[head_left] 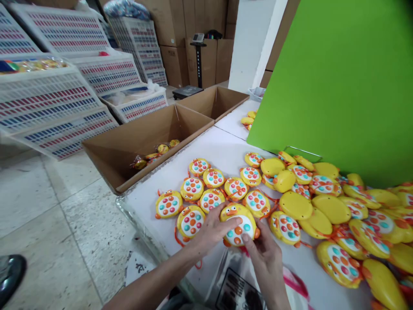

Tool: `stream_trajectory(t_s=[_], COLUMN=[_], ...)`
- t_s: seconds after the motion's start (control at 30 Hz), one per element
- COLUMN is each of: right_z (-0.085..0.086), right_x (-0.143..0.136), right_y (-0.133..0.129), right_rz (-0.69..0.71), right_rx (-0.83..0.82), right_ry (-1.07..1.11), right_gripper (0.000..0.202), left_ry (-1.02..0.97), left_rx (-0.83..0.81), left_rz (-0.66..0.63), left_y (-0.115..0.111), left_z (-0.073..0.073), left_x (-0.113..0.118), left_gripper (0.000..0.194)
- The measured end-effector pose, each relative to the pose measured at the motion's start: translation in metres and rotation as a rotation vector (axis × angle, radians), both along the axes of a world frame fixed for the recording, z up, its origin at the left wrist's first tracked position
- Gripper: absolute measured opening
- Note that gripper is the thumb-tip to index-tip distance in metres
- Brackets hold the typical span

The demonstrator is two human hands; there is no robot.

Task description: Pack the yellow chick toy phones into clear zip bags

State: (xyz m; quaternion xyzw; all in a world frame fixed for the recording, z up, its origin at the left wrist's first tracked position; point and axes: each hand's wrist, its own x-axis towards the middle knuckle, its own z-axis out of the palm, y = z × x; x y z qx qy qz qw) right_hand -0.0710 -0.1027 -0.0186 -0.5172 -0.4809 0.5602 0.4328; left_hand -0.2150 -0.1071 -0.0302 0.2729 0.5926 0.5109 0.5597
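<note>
A yellow duck-shaped toy (238,224) with a white face panel and coloured round buttons is held between both hands above the near part of the table. My left hand (217,226) grips its left side, with the thumb across the buttons. On the right side my right hand (264,249) holds the same toy, its thumb on the lower buttons. Similar toys (192,221) lie face up in a loose group just beyond the hands. To the right is a large heap of them (331,209), some turned yellow back up. Orange cords trail from several toys.
An open cardboard box (129,172) with a few wrapped toys stands against the table's left edge, another box (222,101) behind it. A green panel (335,86) rises at the right. Printed plastic bags (237,284) lie at the near edge. Crates (54,99) stand far left.
</note>
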Motion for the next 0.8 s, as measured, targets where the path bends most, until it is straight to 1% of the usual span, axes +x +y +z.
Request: stream_trajectory(t_s=[0.03, 0.1, 0.2, 0.27, 0.33, 0.4, 0.5, 0.53, 0.6, 0.67, 0.73, 0.8], right_z=[0.000, 0.001, 0.003, 0.004, 0.005, 0.004, -0.001, -0.004, -0.011, -0.018, -0.024, -0.027], right_x=[0.000, -0.002, -0.004, -0.005, -0.005, -0.005, -0.004, -0.003, -0.002, -0.002, -0.003, -0.005], right_y=[-0.002, -0.004, -0.005, -0.004, -0.002, 0.001, 0.006, 0.008, 0.011, 0.012, 0.011, 0.009], right_rz=[0.030, 0.049, -0.020, -0.043, -0.010, 0.033, 0.069, 0.066, 0.045, 0.021, -0.001, -0.022], right_rx=[-0.015, -0.045, -0.054, -0.036, -0.026, -0.028, -0.045, -0.048, -0.054, -0.069, -0.091, -0.117], right_ry=[0.010, 0.037, 0.074, 0.074, 0.092, 0.151, 0.185, 0.174, 0.155, 0.180, 0.220, 0.263], right_gripper=[0.052, 0.052, 0.047, 0.040, 0.036, 0.036, 0.036, 0.033, 0.029, 0.027, 0.026, 0.025], left_ry=[0.037, 0.034, -0.001, -0.010, -0.047, -0.049, 0.060, 0.064, 0.003, -0.028, 0.041, 0.128], left_rx=[-0.018, -0.003, 0.043, 0.064, 0.090, 0.099, 0.076, 0.085, 0.133, 0.168, 0.158, 0.148], left_rz=[0.034, 0.056, 0.021, -0.052, -0.155, -0.232, -0.304, -0.330, -0.366, -0.367, -0.344, -0.308], left_y=[-0.001, -0.002, -0.002, -0.002, -0.001, 0.000, 0.001, 0.000, -0.002, -0.004, -0.006, -0.008], left_z=[-0.003, -0.008, -0.004, 0.004, 0.013, 0.020, 0.024, 0.024, 0.023, 0.022, 0.020, 0.018], left_x=[-0.002, -0.003, -0.003, -0.003, -0.005, -0.009, -0.014, -0.015, -0.014, -0.012, -0.010, -0.009], left_gripper=[0.060, 0.059, 0.057, 0.054, 0.053, 0.053, 0.060, 0.064, 0.071, 0.077, 0.083, 0.083])
